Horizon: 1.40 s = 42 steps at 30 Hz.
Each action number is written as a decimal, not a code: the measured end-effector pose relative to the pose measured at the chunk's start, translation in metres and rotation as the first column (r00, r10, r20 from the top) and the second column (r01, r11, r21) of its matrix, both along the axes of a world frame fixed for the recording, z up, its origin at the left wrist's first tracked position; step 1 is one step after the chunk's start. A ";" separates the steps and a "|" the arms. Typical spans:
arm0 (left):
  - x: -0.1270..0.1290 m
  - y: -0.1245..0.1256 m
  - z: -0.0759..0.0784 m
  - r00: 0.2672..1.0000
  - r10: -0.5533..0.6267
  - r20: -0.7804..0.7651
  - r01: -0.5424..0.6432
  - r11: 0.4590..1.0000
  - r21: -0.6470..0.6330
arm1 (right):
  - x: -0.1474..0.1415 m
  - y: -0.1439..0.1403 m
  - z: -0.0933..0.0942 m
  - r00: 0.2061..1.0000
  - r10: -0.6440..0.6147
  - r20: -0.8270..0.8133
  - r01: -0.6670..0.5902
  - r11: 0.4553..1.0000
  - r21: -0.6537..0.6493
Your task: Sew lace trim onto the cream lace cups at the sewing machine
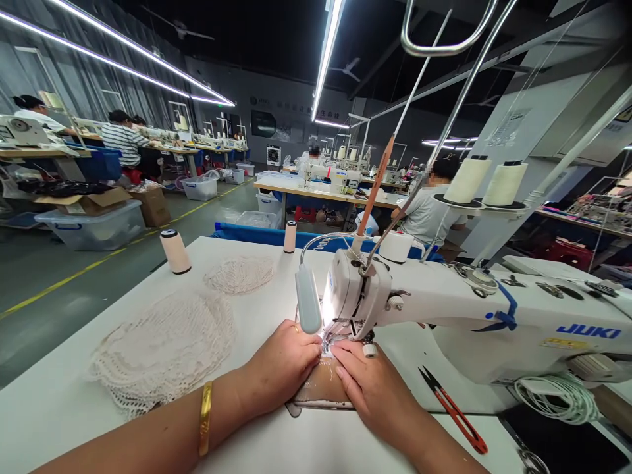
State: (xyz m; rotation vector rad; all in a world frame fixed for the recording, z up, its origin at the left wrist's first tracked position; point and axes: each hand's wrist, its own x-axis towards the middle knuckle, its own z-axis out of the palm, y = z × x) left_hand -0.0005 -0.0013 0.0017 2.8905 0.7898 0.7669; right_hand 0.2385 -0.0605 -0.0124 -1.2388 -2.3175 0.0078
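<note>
My left hand (280,366) and my right hand (376,390) lie flat on a small beige piece of fabric (323,385), pressing it onto the white table (74,408) just in front of the needle of a white JUKI sewing machine (444,309). The fingertips of both hands almost meet under the presser foot, where the machine lamp (309,299) shines brightly. A gold bangle sits on my left wrist. Neither hand grips anything; both rest on the fabric.
Piles of white lace pieces (162,349) lie left of my hands. Red-handled thread snips (454,411) lie on the right. Thread spools (175,251) stand at the table's back, large cones (486,183) on the machine stand. Other people sit at sewing tables beyond.
</note>
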 end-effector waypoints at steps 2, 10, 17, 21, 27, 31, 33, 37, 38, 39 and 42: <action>-0.001 -0.001 0.003 0.998 0.047 -0.043 -0.049 0.998 -0.032 | 0.000 0.000 0.000 1.000 0.004 0.002 -0.004 1.000 0.014; -0.003 -0.008 0.006 0.979 0.203 -0.018 -0.203 0.979 -0.010 | 0.003 -0.003 0.005 0.996 0.083 -0.030 -0.080 0.993 0.088; -0.011 -0.006 0.010 0.997 0.035 0.075 -0.026 0.992 -0.122 | -0.005 -0.008 0.011 0.957 0.277 -0.086 -0.272 0.960 0.071; -0.016 -0.009 0.024 0.999 0.000 -0.033 -0.010 0.953 -0.304 | 0.002 -0.004 0.009 0.991 0.132 -0.016 -0.131 0.989 0.062; -0.016 -0.014 0.022 0.997 -0.068 0.028 0.073 0.961 -0.267 | 0.012 -0.001 0.007 0.993 0.102 -0.051 -0.092 0.981 0.171; -0.012 -0.016 0.014 0.995 -0.097 0.021 0.099 0.975 -0.199 | 0.004 -0.005 0.009 0.968 0.234 -0.090 -0.226 0.970 0.092; -0.010 -0.018 0.012 0.997 -0.083 0.000 0.082 0.981 -0.178 | 0.003 -0.006 0.008 0.970 0.222 -0.098 -0.215 0.974 0.072; -0.007 -0.023 0.012 0.998 -0.053 -0.018 0.050 0.987 -0.151 | 0.005 -0.006 0.006 0.978 0.190 -0.088 -0.186 0.981 0.055; -0.007 -0.023 0.012 0.999 -0.052 -0.017 0.048 0.987 -0.152 | 0.005 -0.006 0.005 0.979 0.189 -0.081 -0.184 0.981 0.055; -0.007 -0.023 0.013 0.999 -0.051 -0.016 0.048 0.987 -0.155 | 0.006 -0.005 0.005 0.980 0.187 -0.071 -0.183 0.982 0.052; -0.008 -0.023 0.014 0.999 -0.048 -0.015 0.045 0.986 -0.158 | 0.006 -0.005 0.005 0.985 0.169 -0.025 -0.168 0.985 0.028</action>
